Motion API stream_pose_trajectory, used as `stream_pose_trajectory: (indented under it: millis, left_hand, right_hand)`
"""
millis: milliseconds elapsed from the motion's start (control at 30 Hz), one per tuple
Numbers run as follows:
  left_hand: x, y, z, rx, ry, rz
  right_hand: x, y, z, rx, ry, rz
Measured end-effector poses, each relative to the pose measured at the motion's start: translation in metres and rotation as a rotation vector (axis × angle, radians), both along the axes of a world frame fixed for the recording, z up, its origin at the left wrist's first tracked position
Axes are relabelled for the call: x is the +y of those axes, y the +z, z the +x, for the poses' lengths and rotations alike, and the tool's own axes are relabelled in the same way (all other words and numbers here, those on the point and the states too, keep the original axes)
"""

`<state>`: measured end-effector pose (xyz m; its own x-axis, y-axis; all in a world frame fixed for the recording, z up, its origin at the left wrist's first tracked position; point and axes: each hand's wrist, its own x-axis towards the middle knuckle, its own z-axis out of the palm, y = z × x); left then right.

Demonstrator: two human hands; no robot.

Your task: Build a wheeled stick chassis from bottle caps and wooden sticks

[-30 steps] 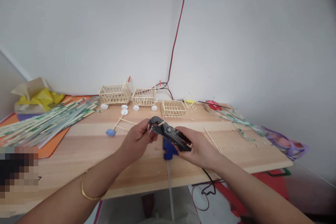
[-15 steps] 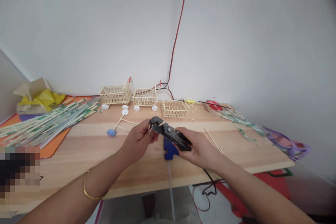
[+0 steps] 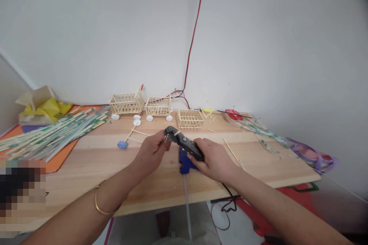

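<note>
My right hand (image 3: 217, 159) is wrapped around the handles of black pliers (image 3: 184, 141), raised above the table. Their jaws point left, and a small pale piece of wood (image 3: 177, 133) shows at them. My left hand (image 3: 152, 153) is closed in a pinch right at the jaw tips; what its fingers hold is too small to make out. Under the pliers lies a blue glue gun (image 3: 184, 162) with a clear glue stick (image 3: 186, 203) extending over the table's front edge. Left of my left hand rests a stick frame (image 3: 130, 134) with a blue wheel (image 3: 122, 144).
Two stick carts (image 3: 126, 104) on white wheels and a stick basket (image 3: 190, 118) stand along the wall. Bundled wooden sticks (image 3: 66, 130) cover an orange sheet (image 3: 61, 157) at left. Loose sticks (image 3: 232, 152), a red roll (image 3: 233, 115) and plastic wrappers (image 3: 258, 130) lie at right.
The right hand has closed further around the handles, which have come together. The pliers' jaws have narrowed at the left fingertips. The left hand has barely moved.
</note>
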<state>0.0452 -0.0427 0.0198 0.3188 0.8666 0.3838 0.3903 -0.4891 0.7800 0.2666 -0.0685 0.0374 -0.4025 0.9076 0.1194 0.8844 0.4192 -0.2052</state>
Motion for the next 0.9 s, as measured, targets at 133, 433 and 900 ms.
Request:
stream_pose_trajectory:
  millis: [133, 433, 900]
  left_hand:
    - [0.000, 0.000, 0.001, 0.011, 0.008, 0.002]
    - [0.001, -0.003, 0.003, -0.016, 0.043, -0.045]
    - [0.006, -0.006, 0.002, -0.040, 0.056, -0.060]
  right_hand:
    - [0.003, -0.001, 0.000, -0.041, 0.036, -0.002]
    - [0.013, 0.003, 0.000, -0.169, 0.026, 0.011]
    - [0.015, 0.013, -0.005, -0.285, 0.048, 0.135]
